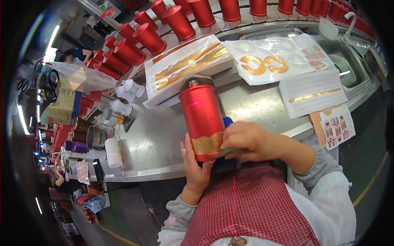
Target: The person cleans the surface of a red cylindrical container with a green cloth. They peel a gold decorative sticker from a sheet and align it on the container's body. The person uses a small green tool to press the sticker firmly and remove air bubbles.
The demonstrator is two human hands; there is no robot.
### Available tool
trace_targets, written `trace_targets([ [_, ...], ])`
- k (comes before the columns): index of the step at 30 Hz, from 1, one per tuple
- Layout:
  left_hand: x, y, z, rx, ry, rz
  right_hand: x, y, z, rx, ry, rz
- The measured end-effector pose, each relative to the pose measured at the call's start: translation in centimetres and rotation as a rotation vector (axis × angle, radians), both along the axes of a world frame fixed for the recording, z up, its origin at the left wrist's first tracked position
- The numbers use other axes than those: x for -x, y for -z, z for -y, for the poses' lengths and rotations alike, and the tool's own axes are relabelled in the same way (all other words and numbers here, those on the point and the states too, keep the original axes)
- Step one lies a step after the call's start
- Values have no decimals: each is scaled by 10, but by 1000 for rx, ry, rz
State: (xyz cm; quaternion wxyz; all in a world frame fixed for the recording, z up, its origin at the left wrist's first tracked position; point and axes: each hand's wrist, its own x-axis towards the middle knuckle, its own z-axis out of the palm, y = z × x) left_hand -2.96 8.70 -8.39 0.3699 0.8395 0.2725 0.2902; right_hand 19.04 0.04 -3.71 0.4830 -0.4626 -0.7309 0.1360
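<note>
A glossy red bottle [200,108] leans over the near edge of the metal bench, its narrow silvery neck pointing away from me. A gold wavy-patterned label [205,144] wraps the lower part of its body. My left hand [198,167] grips the bottle's base from below and the left, a ring on one finger. At the label's right side, my right hand [251,141] is closed around a thin, flat greenish piece [225,152], too blurred to name, which lies close to the bottle's lower rim. Behind the bottle, a dark support and something blue are partly hidden.
Past the bottle lies a white stack of gold label strips [191,61]. Right of it are a sheet with gold ring stickers [252,64], a white pad [312,92] and a sink [349,74]. Several red bottles [178,22] line the back. White cups [133,87] stand left.
</note>
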Motion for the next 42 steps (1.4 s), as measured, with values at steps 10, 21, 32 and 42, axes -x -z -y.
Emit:
trace_targets([
  [10,-9,-11,0,-153,3,-5,-17,20,-6,1,97,7],
  [21,-2,-4,-2,-93,-11,31,-10,-3,-4,125,-26,-28],
  [32,-4,2,-2,-17,-2,21,-9,4,-4,46,-21,-27],
  [42,-2,0,-2,-88,2,78,-14,-1,-4,252,213,-67],
])
